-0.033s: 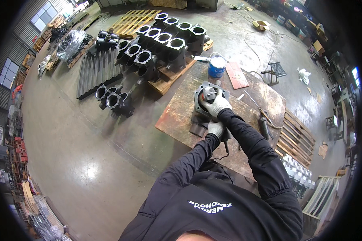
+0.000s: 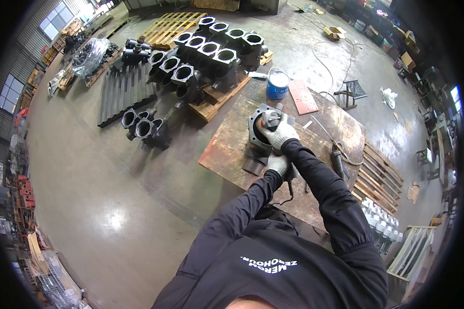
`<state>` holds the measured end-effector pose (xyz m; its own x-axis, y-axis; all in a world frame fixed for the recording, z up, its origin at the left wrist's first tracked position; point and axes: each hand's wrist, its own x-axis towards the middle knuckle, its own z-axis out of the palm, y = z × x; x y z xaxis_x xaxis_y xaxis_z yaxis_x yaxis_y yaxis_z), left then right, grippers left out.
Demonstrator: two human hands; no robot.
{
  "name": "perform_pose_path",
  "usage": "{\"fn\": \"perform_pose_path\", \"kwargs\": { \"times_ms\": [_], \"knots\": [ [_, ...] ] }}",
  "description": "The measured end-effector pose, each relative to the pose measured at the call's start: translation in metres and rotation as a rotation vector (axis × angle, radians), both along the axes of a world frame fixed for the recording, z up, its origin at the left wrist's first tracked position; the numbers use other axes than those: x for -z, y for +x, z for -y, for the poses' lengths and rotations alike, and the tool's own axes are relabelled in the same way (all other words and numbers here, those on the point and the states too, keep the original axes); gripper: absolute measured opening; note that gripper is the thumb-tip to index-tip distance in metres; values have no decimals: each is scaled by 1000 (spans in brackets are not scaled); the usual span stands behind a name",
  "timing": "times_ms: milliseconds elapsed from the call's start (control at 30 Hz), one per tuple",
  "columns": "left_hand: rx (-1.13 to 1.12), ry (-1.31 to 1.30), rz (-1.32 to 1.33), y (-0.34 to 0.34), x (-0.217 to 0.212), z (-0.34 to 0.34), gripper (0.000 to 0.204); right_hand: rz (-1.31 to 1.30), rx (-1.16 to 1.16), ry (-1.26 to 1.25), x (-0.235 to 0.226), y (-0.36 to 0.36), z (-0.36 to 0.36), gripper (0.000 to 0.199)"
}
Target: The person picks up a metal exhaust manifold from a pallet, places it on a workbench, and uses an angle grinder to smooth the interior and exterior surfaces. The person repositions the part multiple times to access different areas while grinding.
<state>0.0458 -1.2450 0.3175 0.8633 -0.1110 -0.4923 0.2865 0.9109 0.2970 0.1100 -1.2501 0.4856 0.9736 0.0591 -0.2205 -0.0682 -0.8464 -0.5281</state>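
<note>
A dark, valve-body-like metal casting [image 2: 253, 164] with a pale machined flange lies on the worn workbench [image 2: 222, 149]. My right hand [image 2: 281, 133], in a white work glove, is closed round the grey head of a corded power tool [image 2: 271, 118], which looks like an angle grinder, at the flange opening. Just below, my left hand [image 2: 278, 164], also gloved, wraps the tool's dark body. A black cord [image 2: 292, 193] trails from it over the bench. My hands and the casting's wall hide the tool's working end.
Behind the casting stand a blue can [image 2: 278, 85] and a red-and-white flat sheet [image 2: 303, 97]. A second long dark tool [image 2: 337, 160] with a hose lies at right. Several black castings [image 2: 183, 74] fill a pallet at far left; a wooden pallet [image 2: 379, 175] is on the right.
My right hand and the tool's head have shifted slightly to the right over the flange. My left hand has moved very little; the casting stays in place.
</note>
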Motion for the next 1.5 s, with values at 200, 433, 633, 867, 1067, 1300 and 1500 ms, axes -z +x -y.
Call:
{"fn": "perform_pose_path", "kwargs": {
  "times_ms": [200,433,633,867,1067,1300,1500],
  "knots": [
    [217,861,67,-34,-42,27,35,-14,9,-29,-1,-18,32,102],
    [113,656,71,-37,-10,9,46,1,-78,-5,-9,-29,-1,107],
    [26,132,146,15,0,-5,41,105,-58,-62,-12,4,-13,119],
    [242,678,79,-50,-56,21,48,59,81,-66,0,-38,32,107],
    [471,886,194,-95,-94,23,72,140,202,144,-6,-87,66,96],
    [942,1137,429,-126,-123,20,104,392,530,397,13,-154,128,107],
    [1026,1272,664,-136,-127,-18,86,383,930,480,80,-223,209,94]
  ]
}}
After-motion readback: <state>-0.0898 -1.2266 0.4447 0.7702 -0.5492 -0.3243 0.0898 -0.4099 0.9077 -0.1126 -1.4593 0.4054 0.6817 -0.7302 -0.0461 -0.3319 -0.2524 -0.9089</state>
